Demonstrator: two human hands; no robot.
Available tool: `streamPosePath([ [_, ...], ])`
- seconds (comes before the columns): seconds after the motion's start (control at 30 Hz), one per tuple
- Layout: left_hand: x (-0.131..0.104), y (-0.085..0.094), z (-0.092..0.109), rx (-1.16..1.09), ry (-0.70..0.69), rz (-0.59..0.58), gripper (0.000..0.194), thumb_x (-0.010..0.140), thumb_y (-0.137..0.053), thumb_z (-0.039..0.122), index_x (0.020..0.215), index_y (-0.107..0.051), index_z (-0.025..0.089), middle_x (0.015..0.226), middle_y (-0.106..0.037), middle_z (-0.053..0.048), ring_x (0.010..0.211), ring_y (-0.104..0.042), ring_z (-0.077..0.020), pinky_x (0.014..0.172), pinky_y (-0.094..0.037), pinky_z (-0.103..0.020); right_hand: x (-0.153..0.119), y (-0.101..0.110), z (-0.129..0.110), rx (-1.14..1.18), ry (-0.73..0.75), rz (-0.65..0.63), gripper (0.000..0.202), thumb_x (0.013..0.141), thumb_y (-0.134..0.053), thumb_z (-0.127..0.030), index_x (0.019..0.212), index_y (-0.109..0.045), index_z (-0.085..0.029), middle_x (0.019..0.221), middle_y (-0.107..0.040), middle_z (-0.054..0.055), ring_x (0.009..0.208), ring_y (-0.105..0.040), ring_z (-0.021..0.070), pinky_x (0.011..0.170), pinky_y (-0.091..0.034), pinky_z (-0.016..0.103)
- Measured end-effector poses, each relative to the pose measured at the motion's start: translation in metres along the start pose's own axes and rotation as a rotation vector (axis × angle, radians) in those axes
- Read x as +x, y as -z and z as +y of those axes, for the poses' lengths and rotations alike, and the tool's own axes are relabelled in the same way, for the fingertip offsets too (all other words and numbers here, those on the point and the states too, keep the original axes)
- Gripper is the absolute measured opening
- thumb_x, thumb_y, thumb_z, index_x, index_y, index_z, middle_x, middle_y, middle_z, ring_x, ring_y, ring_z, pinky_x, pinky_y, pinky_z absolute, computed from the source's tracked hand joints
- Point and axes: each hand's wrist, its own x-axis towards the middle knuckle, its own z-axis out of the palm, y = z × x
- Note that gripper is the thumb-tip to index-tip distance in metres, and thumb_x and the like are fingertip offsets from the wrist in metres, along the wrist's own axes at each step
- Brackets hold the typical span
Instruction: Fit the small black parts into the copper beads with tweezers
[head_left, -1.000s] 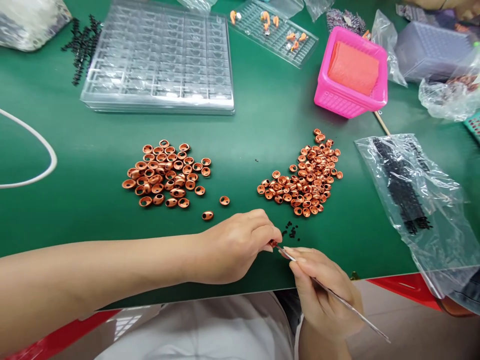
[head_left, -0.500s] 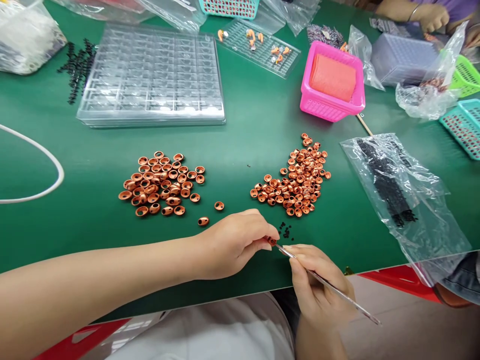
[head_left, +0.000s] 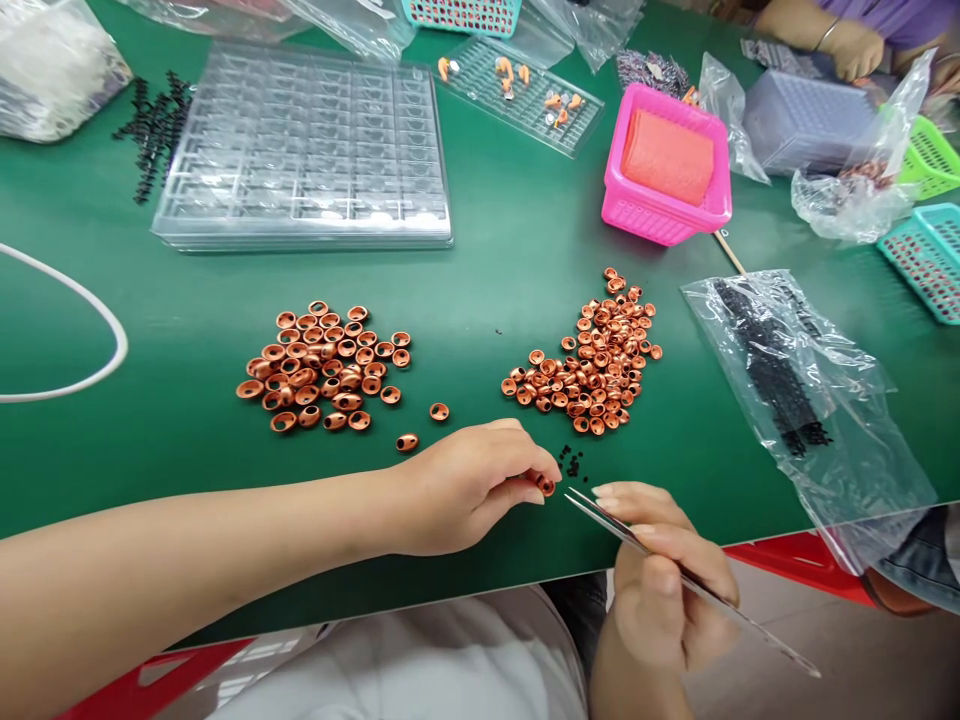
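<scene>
My left hand [head_left: 480,485] pinches one small copper-coloured cup-shaped part [head_left: 546,485] between thumb and fingertips, its hollow side showing. In my right hand [head_left: 667,570] is a pair of metal tweezers [head_left: 637,543], held like a pen. The tweezer tips are slightly apart and just right of the copper part, not touching it. Tiny black pieces [head_left: 573,463] lie on the table beyond the left fingertips. Behind them spreads a heap of copper-coloured parts [head_left: 600,360]. A second heap of the same parts [head_left: 322,365] lies to the left, with two loose ones [head_left: 407,442] nearer my left wrist.
Stacked clear plastic trays [head_left: 300,150] stand at the back left beside black strips [head_left: 154,130]. A pink basket [head_left: 664,222] holds an orange-red block. At right lies a clear bag [head_left: 780,370] with black strips. Another person's hand [head_left: 855,50] is at the far right.
My right hand has drawn back to the right, taking the tweezer tips away from the copper part; the tips now show apart. My left hand keeps its pinch in nearly the same place.
</scene>
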Motion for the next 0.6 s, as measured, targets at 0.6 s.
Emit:
streamPosePath([
  [0.6,-0.006,0.003,0.009,-0.028,-0.125,-0.085,0.016,0.095,-0.047,0.009,0.103,-0.06,0.014,0.088,-0.067,-0.008,0.082,-0.054,-0.0176,0.077,-0.047,-0.028,-0.001,0.019,0.015,-0.337,0.341,-0.593,0.035,0.092,-0.055,-0.009,0.127,-0.059,-0.016,0.095,-0.069,0.008,0.081,-0.059,0.0173,0.07,-0.051,0.033],
])
